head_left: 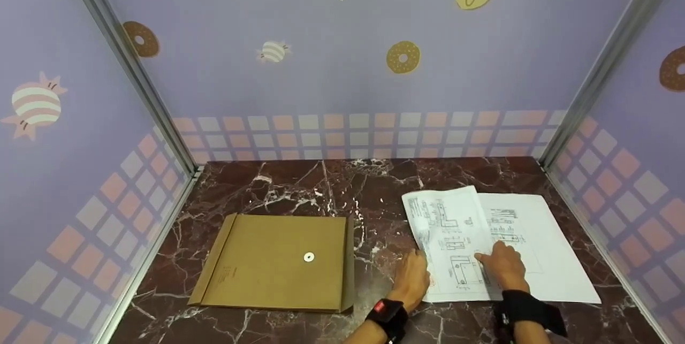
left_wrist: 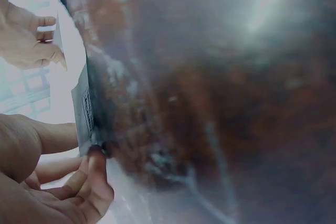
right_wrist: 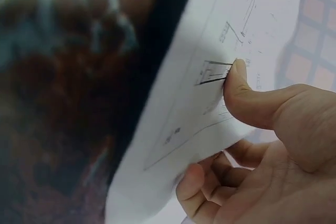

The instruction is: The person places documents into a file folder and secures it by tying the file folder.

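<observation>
A sheet printed with technical drawings point(head_left: 455, 226) lies on the right of the table, overlapping another drawing sheet point(head_left: 556, 247). My left hand point(head_left: 411, 280) grips the upper sheet's left edge near its lower corner; the left wrist view shows its fingers point(left_wrist: 100, 177) curled at that edge. At the upper sheet's right edge, my right hand point(head_left: 505, 268) holds the paper, with its thumb point(right_wrist: 244, 90) on the printed face and its other fingers curled at the edge. The upper sheet bows slightly between the hands.
A brown document envelope point(head_left: 278, 264) with a white round button point(head_left: 309, 257) lies flat at the left. The dark red marble-look table point(head_left: 369, 189) is bounded by patterned purple walls point(head_left: 342, 82) at the back and both sides.
</observation>
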{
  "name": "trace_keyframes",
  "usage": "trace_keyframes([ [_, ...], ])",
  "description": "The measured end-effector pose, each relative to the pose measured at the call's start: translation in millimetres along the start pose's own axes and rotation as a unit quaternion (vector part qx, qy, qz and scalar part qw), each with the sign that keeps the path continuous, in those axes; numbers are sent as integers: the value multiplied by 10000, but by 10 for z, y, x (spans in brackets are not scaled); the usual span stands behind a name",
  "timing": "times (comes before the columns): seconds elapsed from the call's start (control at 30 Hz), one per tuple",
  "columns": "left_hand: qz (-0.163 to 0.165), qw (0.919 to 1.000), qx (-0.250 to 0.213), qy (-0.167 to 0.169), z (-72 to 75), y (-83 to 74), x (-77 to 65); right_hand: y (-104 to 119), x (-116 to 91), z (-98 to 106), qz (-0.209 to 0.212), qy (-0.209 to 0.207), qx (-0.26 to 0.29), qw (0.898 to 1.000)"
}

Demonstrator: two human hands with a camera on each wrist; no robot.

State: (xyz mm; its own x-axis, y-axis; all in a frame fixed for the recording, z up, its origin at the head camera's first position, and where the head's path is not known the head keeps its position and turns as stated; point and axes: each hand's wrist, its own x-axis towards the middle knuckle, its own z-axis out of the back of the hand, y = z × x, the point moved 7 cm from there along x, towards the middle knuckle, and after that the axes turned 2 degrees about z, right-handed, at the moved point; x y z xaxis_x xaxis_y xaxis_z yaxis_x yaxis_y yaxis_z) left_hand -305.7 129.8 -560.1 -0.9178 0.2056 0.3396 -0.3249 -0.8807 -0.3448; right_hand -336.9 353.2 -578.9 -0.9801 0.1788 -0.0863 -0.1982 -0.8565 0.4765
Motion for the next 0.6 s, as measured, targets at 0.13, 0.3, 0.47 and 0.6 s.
trace_keyframes([
  [0.13, 314, 9968, -737, 30, 5, 94, -10, 1, -18, -24, 108, -136, 139, 9998],
  [0.3, 422, 9874, -1521, 150, 33, 169, 4, 2, -64, -28, 286, -356, 481, 9978],
  [0.47, 255, 9783, -2052, 146, 133, 218, 35, 15, -89, -7, 480, -365, 1114, 9919],
  [0.6, 273, 9661, -2566, 2, 295, 311, 37, 78, -79, 69, 592, -374, 1562, 9852],
])
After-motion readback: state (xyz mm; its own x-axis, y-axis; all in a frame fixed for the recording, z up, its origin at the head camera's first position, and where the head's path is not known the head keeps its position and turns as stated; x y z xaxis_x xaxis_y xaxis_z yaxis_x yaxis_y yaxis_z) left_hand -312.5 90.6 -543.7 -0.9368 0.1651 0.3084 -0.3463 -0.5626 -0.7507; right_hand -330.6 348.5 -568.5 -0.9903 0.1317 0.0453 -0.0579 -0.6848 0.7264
